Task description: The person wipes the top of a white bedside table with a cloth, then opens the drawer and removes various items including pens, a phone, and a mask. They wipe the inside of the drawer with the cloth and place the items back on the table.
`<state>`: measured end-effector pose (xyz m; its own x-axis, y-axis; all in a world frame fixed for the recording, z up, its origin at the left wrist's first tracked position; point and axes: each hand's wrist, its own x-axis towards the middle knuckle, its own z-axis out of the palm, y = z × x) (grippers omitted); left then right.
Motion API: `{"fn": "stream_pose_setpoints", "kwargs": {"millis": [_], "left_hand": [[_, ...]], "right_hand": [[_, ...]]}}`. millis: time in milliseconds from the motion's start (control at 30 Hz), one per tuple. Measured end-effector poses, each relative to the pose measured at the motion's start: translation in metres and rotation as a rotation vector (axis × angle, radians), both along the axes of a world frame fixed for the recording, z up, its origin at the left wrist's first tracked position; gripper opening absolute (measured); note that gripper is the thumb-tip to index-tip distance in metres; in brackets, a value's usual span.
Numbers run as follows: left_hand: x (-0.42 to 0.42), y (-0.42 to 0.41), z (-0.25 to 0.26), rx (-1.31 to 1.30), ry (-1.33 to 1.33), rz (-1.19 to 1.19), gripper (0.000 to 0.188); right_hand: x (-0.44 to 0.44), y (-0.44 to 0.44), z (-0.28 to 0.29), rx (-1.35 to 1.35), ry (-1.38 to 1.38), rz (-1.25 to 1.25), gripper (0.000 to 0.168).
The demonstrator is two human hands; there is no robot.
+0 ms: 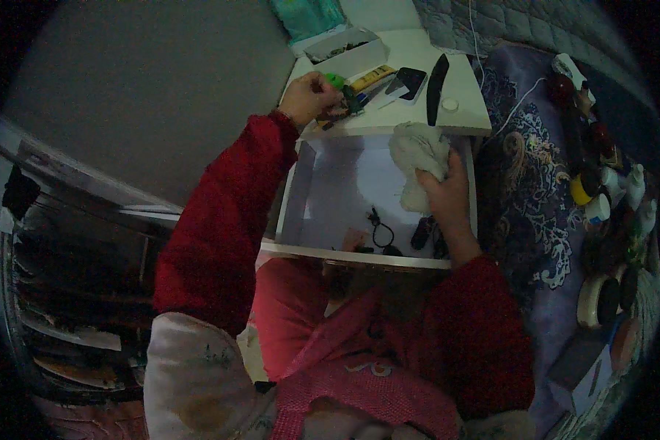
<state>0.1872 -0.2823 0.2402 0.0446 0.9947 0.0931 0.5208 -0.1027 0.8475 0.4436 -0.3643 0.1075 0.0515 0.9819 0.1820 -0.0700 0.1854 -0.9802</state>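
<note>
My right hand [452, 198] grips a crumpled whitish cloth [418, 146] over the right part of an open white drawer [330, 192]. My left hand [314, 98] is at the left side of the white tabletop [473, 113], fingers curled beside a green object [334, 81] and a cluster of small dark items; whether it holds any of them is unclear. In the drawer's front part lie a short black cable [382, 234], a dark oblong device [421, 233] and a pinkish piece [355, 240].
On the tabletop are a yellow box [373, 78], a dark phone-like device [411, 82], a long black object [436, 88], a round white lid [450, 104] and an open white box [346, 55]. Several bottles and jars [598, 208] line the right, beside a patterned purple cloth [539, 220].
</note>
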Motion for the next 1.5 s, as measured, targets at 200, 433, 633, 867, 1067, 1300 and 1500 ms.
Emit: {"fn": "stream_pose_setpoints", "kwargs": {"millis": [200,433,633,867,1067,1300,1500], "left_hand": [[0.000,0.047,-0.010,0.014,0.290,0.131,0.029],[-0.019,0.032,-0.026,0.028,0.125,0.125,0.035],[-0.015,-0.046,-0.081,-0.309,0.085,-0.194,0.017],[0.018,-0.081,-0.182,-0.037,0.751,-0.718,0.029],[0.039,-0.090,-0.194,-0.110,0.979,-0.676,0.039],[0.020,-0.082,-0.202,-0.010,1.054,-0.767,0.037],[-0.007,-0.055,-0.062,-0.370,0.442,-0.309,0.023]], "right_hand": [[0.000,-0.004,0.014,0.023,0.001,0.044,0.054],[0.003,-0.008,0.021,-0.008,-0.001,-0.002,0.054],[0.000,-0.011,0.027,-0.048,0.069,0.050,0.052],[0.003,-0.001,0.004,0.084,-0.029,0.025,0.050],[0.004,0.000,0.002,0.026,-0.032,0.001,0.048],[0.001,-0.004,0.014,0.081,0.072,0.019,0.050],[0.003,-0.003,0.015,0.038,-0.052,0.001,0.054]]}}
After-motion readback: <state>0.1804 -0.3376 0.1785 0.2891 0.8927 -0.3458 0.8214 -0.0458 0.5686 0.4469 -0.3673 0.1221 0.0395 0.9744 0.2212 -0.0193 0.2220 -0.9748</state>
